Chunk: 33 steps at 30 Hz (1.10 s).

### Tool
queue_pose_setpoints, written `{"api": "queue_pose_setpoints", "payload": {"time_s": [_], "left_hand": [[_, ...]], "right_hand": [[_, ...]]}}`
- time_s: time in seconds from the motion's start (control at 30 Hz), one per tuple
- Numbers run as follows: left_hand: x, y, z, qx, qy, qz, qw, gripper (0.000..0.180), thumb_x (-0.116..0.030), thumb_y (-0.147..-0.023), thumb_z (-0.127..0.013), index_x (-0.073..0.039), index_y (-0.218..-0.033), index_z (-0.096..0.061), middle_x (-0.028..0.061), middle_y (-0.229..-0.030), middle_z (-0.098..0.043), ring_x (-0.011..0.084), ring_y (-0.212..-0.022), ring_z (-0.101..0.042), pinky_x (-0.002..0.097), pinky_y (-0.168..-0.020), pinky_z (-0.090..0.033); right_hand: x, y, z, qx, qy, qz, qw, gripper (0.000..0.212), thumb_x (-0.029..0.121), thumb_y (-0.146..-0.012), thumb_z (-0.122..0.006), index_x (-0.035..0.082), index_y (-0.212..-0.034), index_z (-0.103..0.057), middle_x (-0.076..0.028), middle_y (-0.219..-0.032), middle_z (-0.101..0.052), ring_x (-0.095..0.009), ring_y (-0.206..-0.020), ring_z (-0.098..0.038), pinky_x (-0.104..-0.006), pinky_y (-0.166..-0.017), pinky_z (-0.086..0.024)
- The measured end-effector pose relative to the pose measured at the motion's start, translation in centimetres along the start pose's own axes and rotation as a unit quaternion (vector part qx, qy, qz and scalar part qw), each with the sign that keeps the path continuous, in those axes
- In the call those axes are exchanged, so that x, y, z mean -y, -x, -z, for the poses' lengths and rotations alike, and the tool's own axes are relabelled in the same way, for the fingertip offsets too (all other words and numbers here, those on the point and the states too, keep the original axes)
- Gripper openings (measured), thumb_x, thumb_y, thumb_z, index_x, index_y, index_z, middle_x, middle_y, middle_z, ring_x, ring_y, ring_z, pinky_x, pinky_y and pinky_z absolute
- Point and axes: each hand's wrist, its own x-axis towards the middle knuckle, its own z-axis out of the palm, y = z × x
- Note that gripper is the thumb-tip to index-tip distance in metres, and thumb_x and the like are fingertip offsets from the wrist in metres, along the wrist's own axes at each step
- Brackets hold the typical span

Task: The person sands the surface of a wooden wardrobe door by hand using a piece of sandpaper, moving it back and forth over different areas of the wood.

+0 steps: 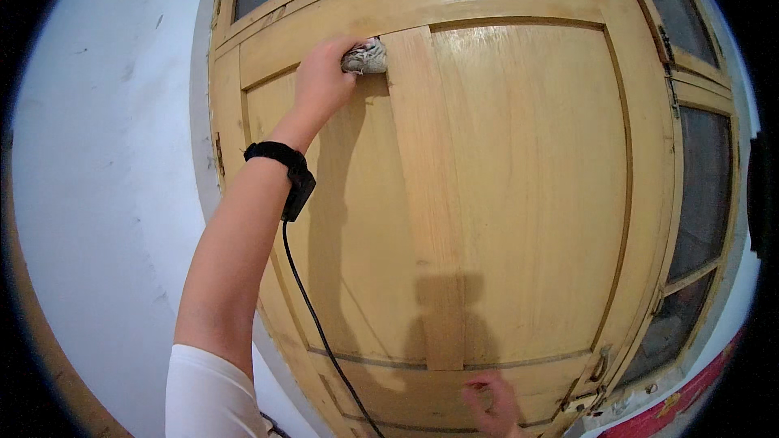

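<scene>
At the frame's upper centre, our left hand (pixel 323 73) wraps its fingers around a crumpled, pale cloth (pixel 371 57) against a yellow wooden door (pixel 527 154). The cloth looks light and soft, probably best gripped bunched. At lower centre-right, our blurred right hand (pixel 497 407) has bent fingers; we cannot tell whether they pinch anything. We see no container.

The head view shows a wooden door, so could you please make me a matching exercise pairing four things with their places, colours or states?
Things:
1. left hand
2. right hand
3. wrist strap
4. wall

Descriptions:
A. black, with a cable running down
B. pale, left of the door
C. holding a crumpled cloth high up
D. near the bottom edge, blurred

Pairs: 1-C, 2-D, 3-A, 4-B
</scene>
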Motion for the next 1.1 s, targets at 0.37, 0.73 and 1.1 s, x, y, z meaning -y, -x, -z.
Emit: {"api": "queue_pose_setpoints", "payload": {"time_s": [0.37,0.73,1.1], "left_hand": [[-2.0,4.2,0.3,0.004,0.004,-0.011,1.000,0.052,0.011,-0.074,-0.066,-0.012,-0.120,-0.075,0.0111,-0.119,-0.075,0.0366,-0.115,-0.068,0.0449,-0.097,-0.056],[-1.2,6.9,1.1,-0.020,0.047,-0.051,0.997,0.057,0.011,-0.075,-0.068,-0.014,-0.126,-0.074,0.0113,-0.121,-0.074,0.0372,-0.115,-0.068,0.0450,-0.100,-0.056],[-0.4,3.1,-0.1,-0.010,-0.009,-0.072,0.997,0.050,0.001,-0.078,-0.073,-0.017,-0.125,-0.077,0.0111,-0.117,-0.073,0.0376,-0.114,-0.068,0.0465,-0.097,-0.057]], "right_hand": [[0.6,1.3,-0.6,0.038,-0.159,-0.045,0.985,0.053,0.043,-0.109,-0.069,0.008,-0.148,-0.059,-0.013,-0.125,-0.065,-0.028,-0.106,-0.062,-0.0454,-0.093,-0.051],[0.4,0.5,-1.4,-0.001,0.030,-0.113,0.993,0.021,0.009,-0.091,-0.081,0.002,-0.108,-0.070,-0.011,-0.101,-0.073,-0.022,-0.095,-0.068,-0.0360,-0.088,-0.054],[4.6,-2.3,-0.8,-0.069,0.110,-0.111,0.985,0.017,0.007,-0.092,-0.081,0.005,-0.107,-0.075,-0.009,-0.097,-0.077,-0.019,-0.094,-0.072,-0.0349,-0.087,-0.057]]}}
